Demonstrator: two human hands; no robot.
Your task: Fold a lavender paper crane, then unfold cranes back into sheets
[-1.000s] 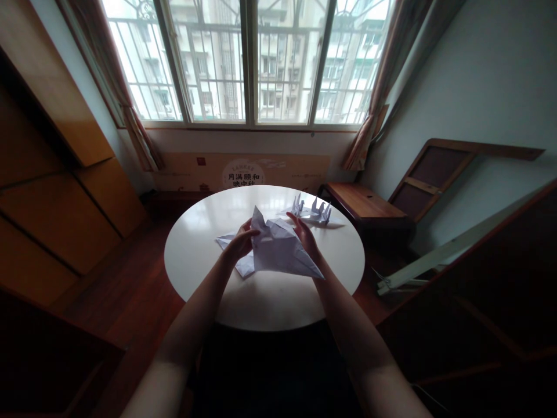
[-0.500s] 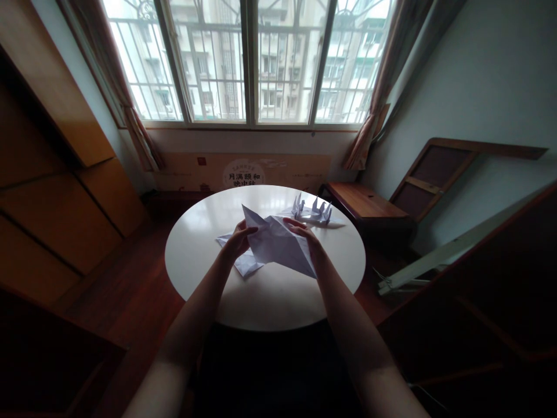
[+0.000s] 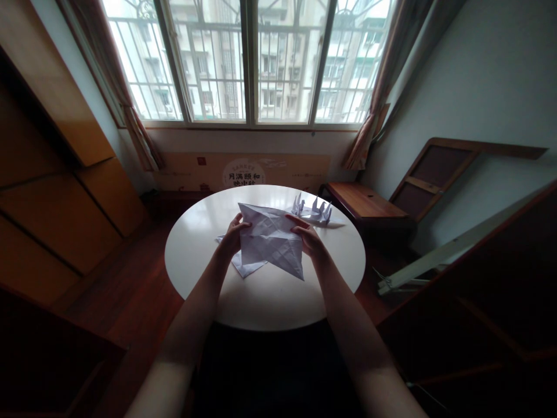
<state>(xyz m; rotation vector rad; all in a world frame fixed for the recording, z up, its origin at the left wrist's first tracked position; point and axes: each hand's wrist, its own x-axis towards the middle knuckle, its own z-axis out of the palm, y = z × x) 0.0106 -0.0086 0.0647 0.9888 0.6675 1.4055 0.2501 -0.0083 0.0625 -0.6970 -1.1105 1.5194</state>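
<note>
I hold a large creased sheet of white paper (image 3: pixel 272 241) above the round white table (image 3: pixel 261 296). My left hand (image 3: pixel 232 235) grips its left edge, and my right hand (image 3: pixel 308 238) grips its right edge. The sheet's upper part is spread flat toward me and a pointed corner hangs down at the lower right. Under it on the table lies another folded white paper (image 3: pixel 243 264), partly hidden. Beyond my right hand stand folded paper cranes (image 3: pixel 315 210).
A barred window (image 3: pixel 248 61) with curtains fills the far wall. A low wooden bench (image 3: pixel 363 200) stands right of the table, with a framed panel (image 3: pixel 435 171) leaning on the wall. Wooden cabinets (image 3: pixel 56 191) line the left side.
The paper has turned in my hands: its long point, which stretched out to the lower right, has drawn in and the upper part has opened flatter. Both hands moved slightly.
</note>
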